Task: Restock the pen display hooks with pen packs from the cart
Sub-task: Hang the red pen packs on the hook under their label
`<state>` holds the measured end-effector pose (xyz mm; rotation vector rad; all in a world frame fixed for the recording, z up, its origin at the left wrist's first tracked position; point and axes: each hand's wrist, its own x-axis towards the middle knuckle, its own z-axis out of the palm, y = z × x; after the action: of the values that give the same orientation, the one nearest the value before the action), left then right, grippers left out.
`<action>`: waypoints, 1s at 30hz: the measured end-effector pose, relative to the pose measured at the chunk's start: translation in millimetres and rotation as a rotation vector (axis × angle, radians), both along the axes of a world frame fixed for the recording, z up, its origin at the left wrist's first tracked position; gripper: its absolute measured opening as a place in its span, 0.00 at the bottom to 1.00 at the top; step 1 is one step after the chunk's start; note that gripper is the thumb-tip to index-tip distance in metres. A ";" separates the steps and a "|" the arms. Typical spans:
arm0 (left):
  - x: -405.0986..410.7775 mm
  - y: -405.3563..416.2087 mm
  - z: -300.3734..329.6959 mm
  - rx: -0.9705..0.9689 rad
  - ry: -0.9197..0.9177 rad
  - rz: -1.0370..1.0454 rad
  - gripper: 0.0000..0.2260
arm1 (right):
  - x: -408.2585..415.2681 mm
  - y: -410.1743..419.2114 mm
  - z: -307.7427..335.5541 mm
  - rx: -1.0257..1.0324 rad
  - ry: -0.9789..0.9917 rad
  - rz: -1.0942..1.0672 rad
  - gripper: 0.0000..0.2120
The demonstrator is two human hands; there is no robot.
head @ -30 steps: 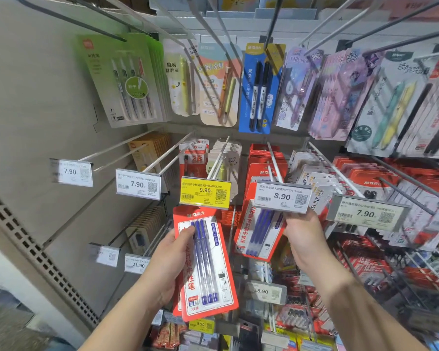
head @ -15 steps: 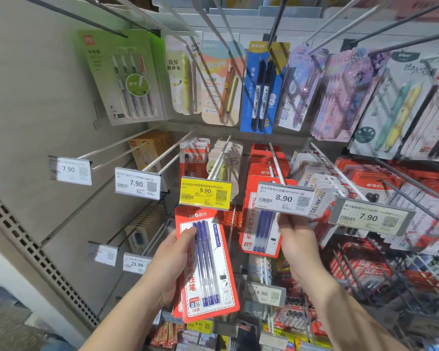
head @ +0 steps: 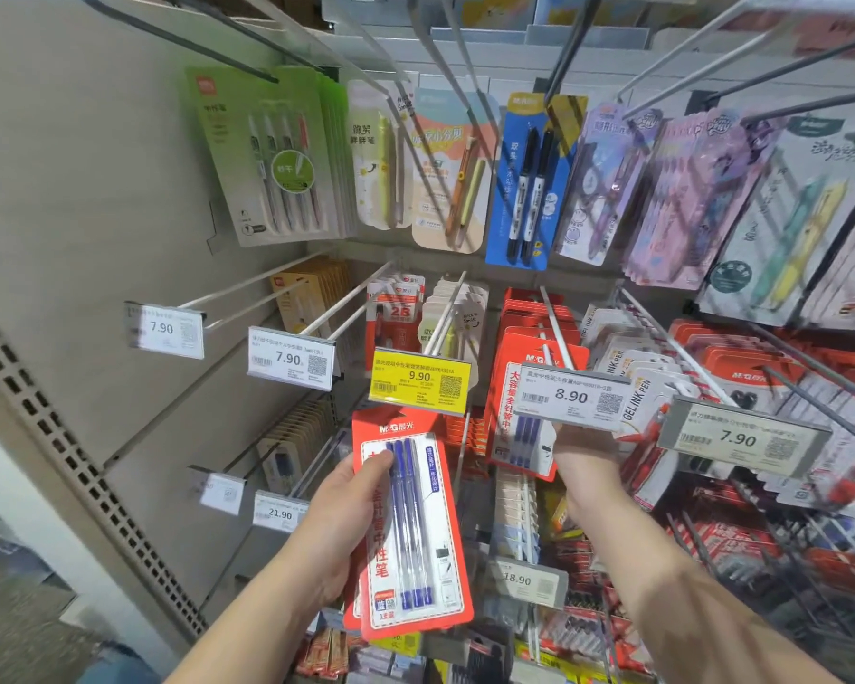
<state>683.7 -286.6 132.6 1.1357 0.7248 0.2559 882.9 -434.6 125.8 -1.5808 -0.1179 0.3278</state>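
Far left of both hands: side panel (head: 95, 199), then two white 7.90 tags (head: 166, 330) on hook ends, w/ green packs (head: 272, 155) hanging up above them. Lower down, left of the L wrist, a 21.90 tag (head: 280, 513).

L hand (head: 351, 515) grips a small stack of red packs (head: 413, 525), thumb across the front near the top, fingers wrapped behind. Front pack shows three blue pens under a clear blister; pack stands roughly upright, tilted a bit. Its top edge sits just under the yellow 9.90 tag (head: 420, 382).

Between the hands: white hook rods running back to the panel, w/ pale packs behind the yellow tag.

R hand (head: 588, 466) is apart from the L, raised just under the 8.90 tag (head: 571, 397). It holds the lower edge of another red pack (head: 519, 427) of blue pens, which hangs right at that tag on the hook (head: 556, 328), in front of more red packs on the same rod. Exact finger grip is partly hidden by the tag; thumb looks to press the pack's lower right corner.

Below the R wrist: grey 18.90 tag (head: 526, 580). Right of the R hand: grey 7.90 tag (head: 741, 439), white gel-ink packs (head: 633, 382), more red packs further right. Up top right: blue marker pack (head: 529, 180), purple packs (head: 687, 190).
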 end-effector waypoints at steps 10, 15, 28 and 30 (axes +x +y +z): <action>0.3 -0.7 -11.4 0.000 -0.014 -0.022 0.12 | -46.1 2.0 -21.4 -0.166 0.122 -0.021 0.22; 6.0 -7.6 -12.6 0.014 -0.022 -0.070 0.12 | -69.8 -2.8 -10.9 -0.087 0.192 0.134 0.07; 14.7 -22.6 -11.8 0.056 -0.100 -0.186 0.14 | -69.8 -12.1 -0.7 -0.092 -0.020 0.244 0.04; 15.9 -23.5 -14.5 0.062 -0.090 -0.178 0.12 | -69.9 -13.5 1.5 -0.075 -0.013 0.218 0.05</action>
<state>699.6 -310.1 118.1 1.2323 0.5354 0.1789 813.0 -448.1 127.2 -1.6473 -0.2924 0.4970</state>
